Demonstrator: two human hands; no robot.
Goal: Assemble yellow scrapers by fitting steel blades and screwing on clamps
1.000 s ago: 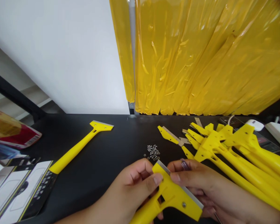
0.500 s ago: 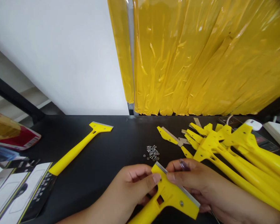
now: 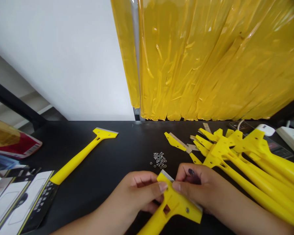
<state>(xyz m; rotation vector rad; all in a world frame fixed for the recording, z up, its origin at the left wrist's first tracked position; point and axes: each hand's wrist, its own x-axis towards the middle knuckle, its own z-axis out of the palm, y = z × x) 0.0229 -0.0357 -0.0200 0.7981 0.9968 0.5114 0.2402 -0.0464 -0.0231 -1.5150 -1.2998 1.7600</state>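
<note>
Pinching a yellow plastic T-shaped scraper (image 3: 178, 203) at five o'clock, with left hand (image 3: 137, 192) and right hand (image 3: 199, 191) both gripping it. Could nick right hand by slipping along the nearby straight silvery metal blade (image 3: 167, 175).

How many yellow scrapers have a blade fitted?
2: one scraper between left hand and right hand; another scraper lying left of the screws. The handle pile may hide more.

Your right grip (image 3: 198, 187) hides part of the blade (image 3: 167, 175) on the held scraper (image 3: 177, 203), whose handle (image 3: 155, 224) the bottom edge cuts off. At your left, the lettering (image 3: 42, 199) on the cards (image 3: 30, 199) is too blurred to read, and the red package (image 3: 13, 138) is cropped.
</note>
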